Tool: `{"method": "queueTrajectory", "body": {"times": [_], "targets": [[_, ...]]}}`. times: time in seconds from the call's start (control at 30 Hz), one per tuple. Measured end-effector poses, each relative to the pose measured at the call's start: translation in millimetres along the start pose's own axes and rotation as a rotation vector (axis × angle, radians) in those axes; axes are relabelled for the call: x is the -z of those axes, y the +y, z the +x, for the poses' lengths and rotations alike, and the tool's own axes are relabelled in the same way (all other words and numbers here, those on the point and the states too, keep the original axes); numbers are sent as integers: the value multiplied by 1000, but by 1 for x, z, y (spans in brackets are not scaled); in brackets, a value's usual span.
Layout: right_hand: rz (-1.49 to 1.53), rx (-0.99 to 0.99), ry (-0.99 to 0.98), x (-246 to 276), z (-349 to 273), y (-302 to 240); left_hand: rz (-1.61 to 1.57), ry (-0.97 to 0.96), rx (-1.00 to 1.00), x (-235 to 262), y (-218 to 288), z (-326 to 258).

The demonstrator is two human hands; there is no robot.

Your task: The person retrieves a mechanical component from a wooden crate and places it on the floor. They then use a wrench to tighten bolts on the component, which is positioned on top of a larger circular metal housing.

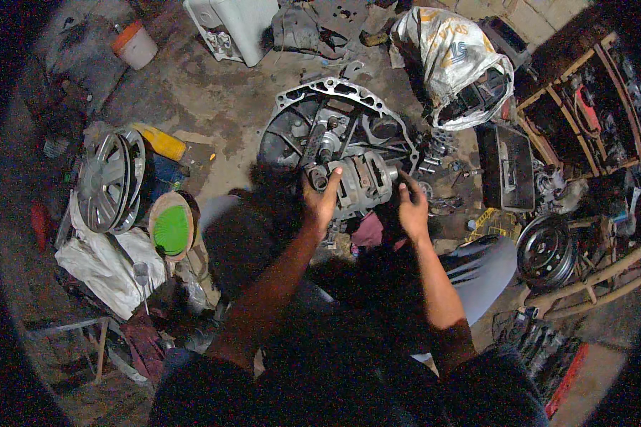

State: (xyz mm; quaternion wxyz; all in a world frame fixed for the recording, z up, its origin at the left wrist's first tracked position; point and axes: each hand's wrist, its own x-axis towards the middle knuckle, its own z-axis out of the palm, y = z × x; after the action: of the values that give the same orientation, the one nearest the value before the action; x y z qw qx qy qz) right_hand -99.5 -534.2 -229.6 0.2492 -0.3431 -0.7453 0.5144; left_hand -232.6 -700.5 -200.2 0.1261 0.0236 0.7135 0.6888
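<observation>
In front of me a slotted grey metal part (365, 183), roughly cylindrical, is held between my two hands. My left hand (320, 203) grips its left end, with the thumb lying along the top near a round opening. At its right end, by a short shiny stub, my right hand (412, 206) has its fingers curled against the metal. Just beyond the part lies a large cast-metal gearbox bell housing (285, 142) with a holed flange; the held part hides some of its near side. A reddish cloth (367, 231) shows below the part.
Small metal parts (441, 146) lie right of the housing, near a dark open toolbox (506, 167). At right are a stuffed white sack (434, 50), a black wheel rim (546, 249) and a wooden frame (548, 135). Wheel covers (107, 181) and a green-filled bowl (171, 228) stand left.
</observation>
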Motion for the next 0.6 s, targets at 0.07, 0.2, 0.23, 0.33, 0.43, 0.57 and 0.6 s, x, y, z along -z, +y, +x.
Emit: {"method": "queueTrajectory", "body": {"times": [0.07, 0.2, 0.23, 0.33, 0.43, 0.57, 0.6], "targets": [[-117, -100, 8, 6, -3, 14, -8, 62, 70, -4, 2, -2], [-408, 36, 14, -6, -28, 27, 73, 244, -153, -3, -6, -7], [-468, 53, -14, -12, -38, 28, 85, 283, -85, -2, -11, -6], [-857, 228, -145, -23, -72, 30, -3, 382, -172, 6, -30, 6], [-1092, 217, -262, -32, -83, 39, -39, 305, -178, 16, -48, 13], [-1080, 224, -340, -33, -73, 53, -237, 233, -257, 19, -54, 11], [-1018, 151, -392, -33, -69, 54, -236, 223, -260, 20, -52, 10]]}}
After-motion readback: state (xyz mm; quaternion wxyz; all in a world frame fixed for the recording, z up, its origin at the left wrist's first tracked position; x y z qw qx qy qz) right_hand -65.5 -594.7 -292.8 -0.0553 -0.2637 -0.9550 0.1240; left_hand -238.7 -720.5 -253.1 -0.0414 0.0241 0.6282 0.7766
